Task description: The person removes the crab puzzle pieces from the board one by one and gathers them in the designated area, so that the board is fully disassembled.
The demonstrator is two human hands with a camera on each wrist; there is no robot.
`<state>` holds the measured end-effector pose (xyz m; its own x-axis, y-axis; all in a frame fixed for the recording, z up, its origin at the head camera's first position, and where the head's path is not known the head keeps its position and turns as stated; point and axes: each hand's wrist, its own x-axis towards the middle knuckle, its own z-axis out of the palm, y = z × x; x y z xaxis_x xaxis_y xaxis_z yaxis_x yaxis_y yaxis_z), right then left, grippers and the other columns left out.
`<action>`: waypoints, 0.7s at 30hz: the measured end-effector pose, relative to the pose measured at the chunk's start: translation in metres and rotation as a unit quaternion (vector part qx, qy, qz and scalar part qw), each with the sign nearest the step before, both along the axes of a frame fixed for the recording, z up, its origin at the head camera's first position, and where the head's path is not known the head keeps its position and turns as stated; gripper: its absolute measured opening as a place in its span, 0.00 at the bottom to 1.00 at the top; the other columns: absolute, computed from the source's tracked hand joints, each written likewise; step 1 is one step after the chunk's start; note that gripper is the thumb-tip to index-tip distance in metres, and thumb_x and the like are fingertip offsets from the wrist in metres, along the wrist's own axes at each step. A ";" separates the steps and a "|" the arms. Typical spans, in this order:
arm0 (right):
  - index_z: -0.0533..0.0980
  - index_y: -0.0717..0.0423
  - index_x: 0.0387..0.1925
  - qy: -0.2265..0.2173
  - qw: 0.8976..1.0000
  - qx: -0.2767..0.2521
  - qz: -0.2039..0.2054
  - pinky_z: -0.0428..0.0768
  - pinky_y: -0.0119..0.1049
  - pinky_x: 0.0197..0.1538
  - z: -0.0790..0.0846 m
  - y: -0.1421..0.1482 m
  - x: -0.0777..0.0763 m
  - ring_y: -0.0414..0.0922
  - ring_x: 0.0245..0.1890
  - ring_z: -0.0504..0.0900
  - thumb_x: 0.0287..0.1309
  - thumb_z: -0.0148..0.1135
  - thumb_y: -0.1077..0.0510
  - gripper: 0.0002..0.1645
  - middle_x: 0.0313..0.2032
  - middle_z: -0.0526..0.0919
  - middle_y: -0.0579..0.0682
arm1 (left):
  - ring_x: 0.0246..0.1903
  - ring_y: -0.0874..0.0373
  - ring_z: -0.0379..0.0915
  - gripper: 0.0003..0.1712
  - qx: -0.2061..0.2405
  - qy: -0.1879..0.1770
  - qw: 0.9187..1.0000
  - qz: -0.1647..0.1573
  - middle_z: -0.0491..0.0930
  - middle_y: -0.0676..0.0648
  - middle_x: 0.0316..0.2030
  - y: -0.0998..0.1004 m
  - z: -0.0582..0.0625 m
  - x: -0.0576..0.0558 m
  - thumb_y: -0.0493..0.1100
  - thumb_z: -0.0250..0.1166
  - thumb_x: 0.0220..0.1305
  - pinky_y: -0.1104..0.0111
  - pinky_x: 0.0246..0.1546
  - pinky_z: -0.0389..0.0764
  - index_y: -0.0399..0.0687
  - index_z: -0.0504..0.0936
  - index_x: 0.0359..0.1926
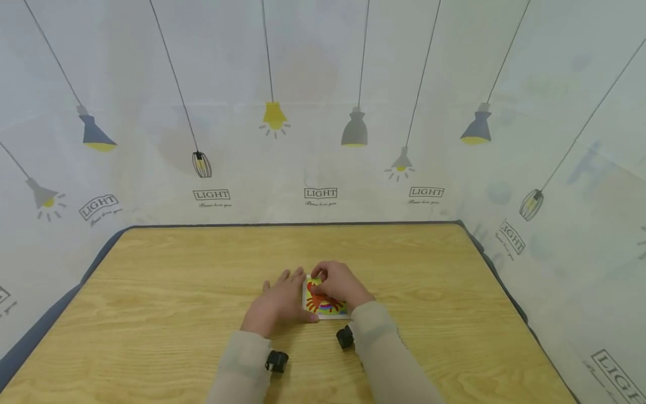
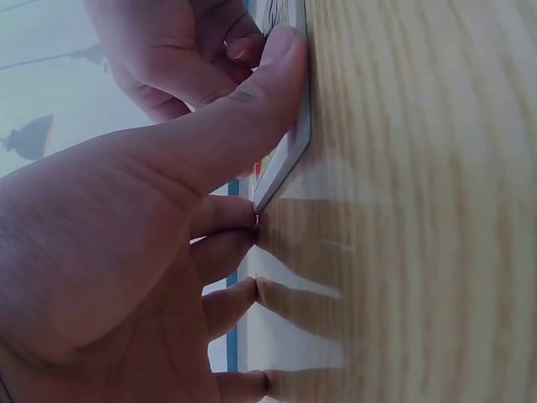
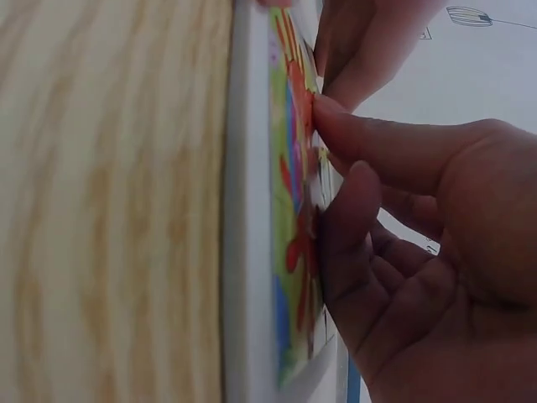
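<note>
A small square picture board (image 1: 328,316) with a white rim and a red crab on yellow lies flat on the wooden table. My left hand (image 1: 280,303) rests along its left side, fingers spread on the tabletop. The left thumb (image 2: 273,80) lies against the board's near edge, and the index finger reaches its corner. Over the board's upper right, my right hand (image 1: 340,283) bends its thumb and index finger down to the picture (image 3: 294,151). Those right fingertips (image 3: 357,189) stand a little apart at the surface; I cannot tell whether they pinch a loose piece.
The wooden table (image 1: 176,269) spreads around the board on all sides. Behind it, a pale cloth backdrop (image 1: 313,67) printed with hanging lamps meets the table's far edge. Small black wrist cameras sit at the left cuff (image 1: 247,350) and right cuff (image 1: 373,322).
</note>
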<state>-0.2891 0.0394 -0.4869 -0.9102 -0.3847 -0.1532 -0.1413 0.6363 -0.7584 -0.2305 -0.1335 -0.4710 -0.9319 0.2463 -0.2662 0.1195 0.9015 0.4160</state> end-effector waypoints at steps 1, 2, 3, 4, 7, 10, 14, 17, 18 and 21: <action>0.84 0.56 0.47 0.000 1.000 0.001 0.003 0.72 0.32 0.34 0.000 0.001 0.000 0.42 0.29 0.74 0.60 0.77 0.61 0.14 0.33 0.76 0.49 | 0.86 0.38 0.43 0.64 0.001 0.000 1.000 0.000 0.51 0.46 0.86 0.000 0.001 0.000 0.66 0.79 0.58 0.25 0.78 0.47 0.46 0.58 0.84; 0.84 0.56 0.47 -0.001 1.000 0.001 0.006 0.72 0.32 0.34 0.001 0.001 0.000 0.43 0.29 0.74 0.60 0.77 0.61 0.14 0.33 0.76 0.49 | 0.86 0.38 0.43 0.64 0.001 0.000 1.000 -0.001 0.51 0.46 0.86 0.000 0.001 0.000 0.66 0.79 0.58 0.25 0.77 0.47 0.45 0.58 0.84; 0.84 0.56 0.46 0.000 1.000 0.002 0.010 0.72 0.32 0.35 0.002 0.002 0.000 0.43 0.30 0.74 0.60 0.77 0.61 0.14 0.32 0.76 0.49 | 0.86 0.38 0.43 0.64 0.000 0.000 1.000 -0.001 0.51 0.45 0.86 0.000 0.002 0.000 0.66 0.79 0.58 0.25 0.77 0.47 0.45 0.57 0.84; 0.84 0.56 0.46 0.000 1.000 0.002 0.014 0.72 0.33 0.35 0.003 0.002 0.000 0.43 0.30 0.74 0.60 0.77 0.61 0.14 0.32 0.76 0.49 | 0.86 0.38 0.43 0.64 -0.001 0.001 1.000 -0.001 0.52 0.45 0.86 0.000 0.002 0.000 0.65 0.79 0.58 0.25 0.77 0.47 0.45 0.58 0.84; 0.83 0.54 0.47 -0.006 1.000 0.006 0.025 0.72 0.34 0.36 0.004 0.003 -0.001 0.44 0.32 0.74 0.60 0.78 0.59 0.15 0.34 0.76 0.49 | 0.86 0.38 0.44 0.63 -0.001 0.003 1.000 0.000 0.52 0.45 0.86 -0.001 0.004 0.001 0.65 0.79 0.58 0.25 0.77 0.47 0.45 0.58 0.84; 0.82 0.53 0.49 -0.015 0.999 0.020 0.037 0.72 0.35 0.37 0.005 0.003 -0.002 0.45 0.34 0.74 0.60 0.78 0.58 0.17 0.36 0.75 0.50 | 0.86 0.38 0.44 0.63 -0.002 0.004 1.000 0.002 0.52 0.45 0.86 -0.001 0.005 0.002 0.64 0.80 0.58 0.25 0.77 0.47 0.44 0.58 0.84; 0.79 0.52 0.51 -0.028 0.998 0.041 0.049 0.75 0.37 0.41 0.006 0.002 -0.003 0.46 0.38 0.75 0.61 0.77 0.58 0.20 0.39 0.75 0.51 | 0.85 0.37 0.44 0.64 0.003 0.001 1.000 0.004 0.53 0.45 0.86 0.000 0.003 0.003 0.64 0.80 0.57 0.25 0.77 0.47 0.44 0.58 0.84; 0.78 0.52 0.53 -0.026 0.998 0.047 0.045 0.77 0.41 0.49 0.005 0.001 -0.003 0.47 0.43 0.76 0.61 0.76 0.59 0.21 0.44 0.76 0.51 | 0.85 0.37 0.44 0.64 0.007 0.001 1.000 0.006 0.53 0.45 0.86 0.001 0.002 0.002 0.64 0.80 0.57 0.25 0.77 0.46 0.45 0.58 0.84; 0.78 0.52 0.53 -0.022 0.998 0.047 0.044 0.78 0.43 0.51 0.004 0.000 -0.003 0.48 0.45 0.76 0.61 0.76 0.59 0.21 0.45 0.77 0.52 | 0.85 0.37 0.44 0.64 0.007 0.003 1.000 0.006 0.53 0.45 0.85 0.001 0.003 0.002 0.64 0.80 0.57 0.25 0.77 0.46 0.45 0.58 0.84; 0.78 0.51 0.53 -0.017 0.998 0.045 0.040 0.79 0.48 0.61 0.000 0.001 -0.003 0.49 0.49 0.77 0.63 0.75 0.59 0.20 0.50 0.80 0.52 | 0.85 0.37 0.45 0.65 0.007 0.003 1.000 0.008 0.53 0.45 0.85 0.002 0.001 0.001 0.64 0.81 0.56 0.25 0.78 0.46 0.45 0.58 0.84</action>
<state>-0.2923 0.0400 -0.4866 -0.8706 -0.4397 -0.2207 -0.1701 0.6898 -0.7037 -0.2296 -0.1315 -0.4701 -0.9372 0.2356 -0.2571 0.1080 0.8971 0.4285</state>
